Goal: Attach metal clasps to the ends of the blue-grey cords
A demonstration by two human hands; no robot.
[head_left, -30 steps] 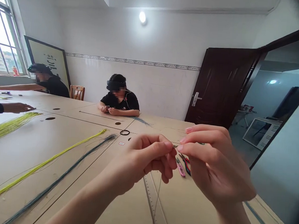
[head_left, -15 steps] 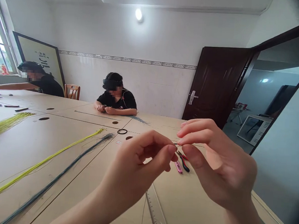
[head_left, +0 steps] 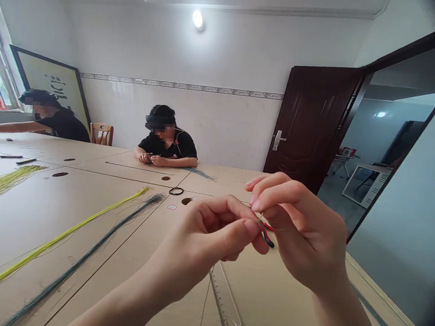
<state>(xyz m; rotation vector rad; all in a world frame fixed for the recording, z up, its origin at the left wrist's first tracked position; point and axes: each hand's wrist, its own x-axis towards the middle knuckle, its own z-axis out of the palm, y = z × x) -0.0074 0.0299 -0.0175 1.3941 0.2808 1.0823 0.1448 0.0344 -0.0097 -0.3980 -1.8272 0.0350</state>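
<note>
While the clear ruler (head_left: 228, 302) lies flat on the pale surface (head_left: 25, 221), a loose yellow-green bundle of strands (head_left: 10, 184) spreads farthest to its left. Next comes a tighter yellow bundle (head_left: 53, 244), then a blue-grey bundle (head_left: 88, 258) nearer the ruler, its far end frayed. A small paper tag (head_left: 171, 207) and a black ring (head_left: 175, 194) lie beyond the ruler, a little to its left.

The left hand (head_left: 206, 240) is raised above the ruler's far end, its thumb pressed over the index finger in a narrow pinch on a fine strand (head_left: 261, 217), which shows just beyond the ruler and to its right. A thin thread (head_left: 205, 303) hangs beside the ruler's left edge; whether it belongs to that strand is hidden.

Pliers (head_left: 269, 239) with red-and-black handles lie beyond the ruler to its right, partly covered. The right hand (head_left: 304, 235) is raised right of the ruler, fingers nearly together at the strand; I cannot tell whether they grip it.

Handling so thin a piece probably calls for an unmoving left pinch close to the exposed part, light right fingertip pressure, and slack enough that the thread does not catch on the ruler.
</note>
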